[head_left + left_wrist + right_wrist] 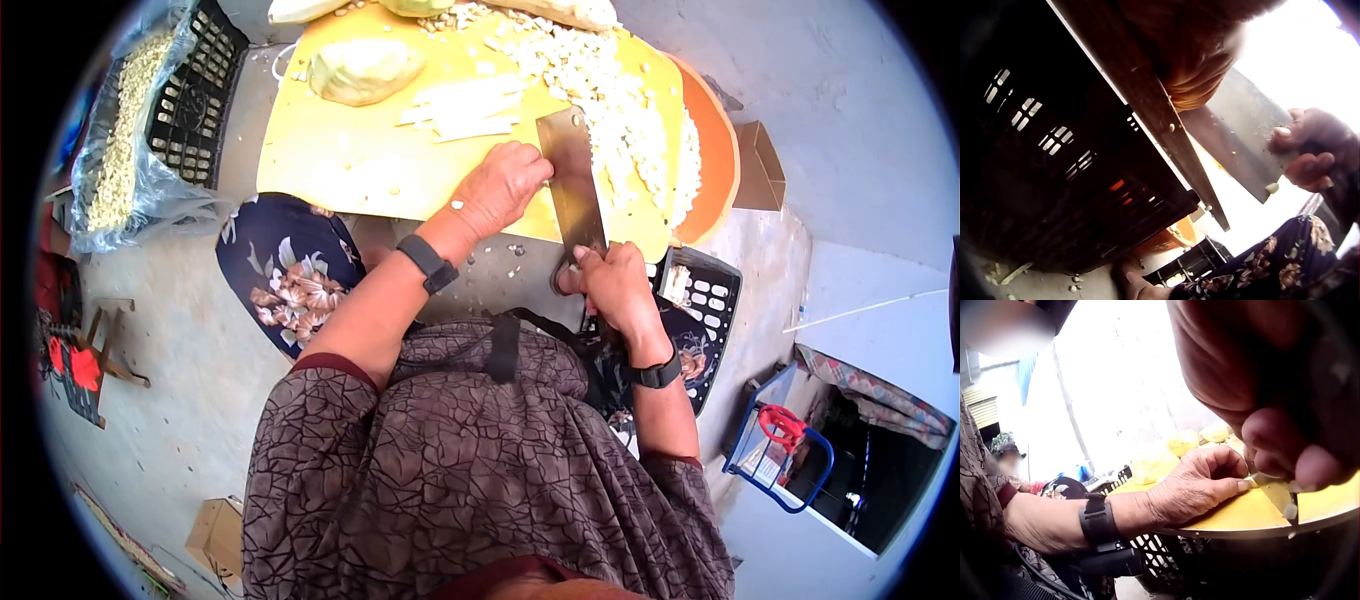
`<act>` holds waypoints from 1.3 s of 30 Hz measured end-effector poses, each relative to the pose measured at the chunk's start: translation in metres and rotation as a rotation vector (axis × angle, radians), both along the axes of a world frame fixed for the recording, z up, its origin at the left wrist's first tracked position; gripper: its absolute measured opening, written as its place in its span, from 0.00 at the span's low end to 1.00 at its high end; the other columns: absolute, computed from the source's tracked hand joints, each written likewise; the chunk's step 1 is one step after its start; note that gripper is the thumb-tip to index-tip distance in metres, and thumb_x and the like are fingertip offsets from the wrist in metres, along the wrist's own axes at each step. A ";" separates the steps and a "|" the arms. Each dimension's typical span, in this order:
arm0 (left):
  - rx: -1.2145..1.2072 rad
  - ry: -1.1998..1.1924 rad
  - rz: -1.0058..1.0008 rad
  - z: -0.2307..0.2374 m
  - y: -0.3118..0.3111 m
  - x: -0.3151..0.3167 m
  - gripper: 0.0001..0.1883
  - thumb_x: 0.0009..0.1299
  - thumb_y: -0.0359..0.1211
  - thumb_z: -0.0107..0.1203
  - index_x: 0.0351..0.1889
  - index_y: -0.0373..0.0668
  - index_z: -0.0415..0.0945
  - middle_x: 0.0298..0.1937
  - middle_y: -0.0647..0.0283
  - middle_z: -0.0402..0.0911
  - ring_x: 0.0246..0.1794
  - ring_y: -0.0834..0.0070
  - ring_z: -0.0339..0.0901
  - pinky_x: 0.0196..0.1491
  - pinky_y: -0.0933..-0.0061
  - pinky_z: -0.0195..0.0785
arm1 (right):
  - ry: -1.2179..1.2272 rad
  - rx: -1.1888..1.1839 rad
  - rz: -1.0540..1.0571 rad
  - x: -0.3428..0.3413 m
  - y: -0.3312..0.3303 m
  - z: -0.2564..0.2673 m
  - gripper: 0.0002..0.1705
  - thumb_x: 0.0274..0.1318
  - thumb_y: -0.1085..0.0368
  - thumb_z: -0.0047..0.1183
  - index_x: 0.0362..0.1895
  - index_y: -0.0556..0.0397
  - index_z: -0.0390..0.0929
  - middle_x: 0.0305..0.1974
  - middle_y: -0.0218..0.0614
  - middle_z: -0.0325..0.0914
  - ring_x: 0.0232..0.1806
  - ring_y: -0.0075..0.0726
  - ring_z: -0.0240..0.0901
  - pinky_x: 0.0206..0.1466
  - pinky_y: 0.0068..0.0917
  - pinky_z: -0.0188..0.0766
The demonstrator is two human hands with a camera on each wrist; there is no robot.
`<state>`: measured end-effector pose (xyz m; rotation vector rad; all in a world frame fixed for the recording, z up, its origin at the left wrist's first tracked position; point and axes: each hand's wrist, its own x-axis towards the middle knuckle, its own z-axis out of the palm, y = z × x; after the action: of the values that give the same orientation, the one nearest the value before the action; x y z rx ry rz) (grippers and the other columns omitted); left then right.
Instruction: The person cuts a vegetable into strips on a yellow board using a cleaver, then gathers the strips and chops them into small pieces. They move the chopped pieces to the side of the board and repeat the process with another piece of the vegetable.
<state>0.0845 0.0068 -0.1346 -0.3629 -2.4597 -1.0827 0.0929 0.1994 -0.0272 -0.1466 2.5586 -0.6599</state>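
Observation:
My right hand (622, 288) grips a cleaver (574, 175) by its handle end, the broad blade pointing away over the yellow cutting board (330, 165). Small pale bits cling to the blade (1244, 125) in the left wrist view. Close beside the blade, my left hand (503, 187) has its fingers curled down at the board. In the right wrist view that hand (1194, 487) pinches a pale vegetable piece (1251, 480) at the blade, mostly hidden by its fingers. Beyond it lie cut pale strips (470, 108) and a peeled pale-green vegetable chunk (365, 72).
Chopped pale cubes (620, 150) are heaped along the board's right side, by an orange basin (715, 170). More whole vegetables (560, 10) lie at the far edge. Black crates stand at the left (200, 100) and right (715, 290); a plastic bag (130, 130) holds chopped bits.

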 end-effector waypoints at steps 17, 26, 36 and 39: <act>0.024 0.041 -0.042 0.001 0.000 -0.002 0.05 0.63 0.24 0.56 0.36 0.39 0.75 0.33 0.56 0.74 0.40 0.56 0.73 0.47 0.59 0.68 | -0.216 -0.142 -0.274 -0.014 -0.020 -0.005 0.23 0.63 0.62 0.51 0.17 0.64 0.73 0.12 0.44 0.71 0.10 0.41 0.69 0.15 0.35 0.66; -0.004 0.045 -0.034 0.025 -0.028 -0.004 0.10 0.62 0.27 0.59 0.41 0.38 0.77 0.38 0.53 0.76 0.45 0.54 0.74 0.52 0.58 0.69 | 0.002 -0.030 -0.092 -0.017 0.026 0.005 0.21 0.58 0.60 0.56 0.23 0.70 0.79 0.15 0.51 0.74 0.17 0.44 0.74 0.28 0.39 0.71; -0.235 -0.028 0.240 0.037 -0.073 0.009 0.18 0.59 0.29 0.64 0.48 0.41 0.78 0.49 0.57 0.78 0.54 0.59 0.73 0.56 0.60 0.64 | -0.062 -0.105 -0.020 0.004 0.047 0.014 0.16 0.58 0.62 0.56 0.24 0.64 0.79 0.16 0.44 0.74 0.19 0.37 0.69 0.30 0.37 0.67; -0.291 -0.059 0.262 0.036 -0.071 0.011 0.18 0.58 0.28 0.64 0.47 0.42 0.78 0.47 0.59 0.78 0.51 0.60 0.73 0.54 0.61 0.63 | -0.014 -0.173 0.014 0.005 0.049 0.018 0.14 0.59 0.64 0.55 0.26 0.64 0.79 0.18 0.44 0.74 0.20 0.34 0.69 0.30 0.35 0.67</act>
<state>0.0958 -0.0645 -0.0988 -0.0894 -2.6301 -0.6383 0.0975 0.2486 -0.0092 -0.2169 2.4827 -0.8731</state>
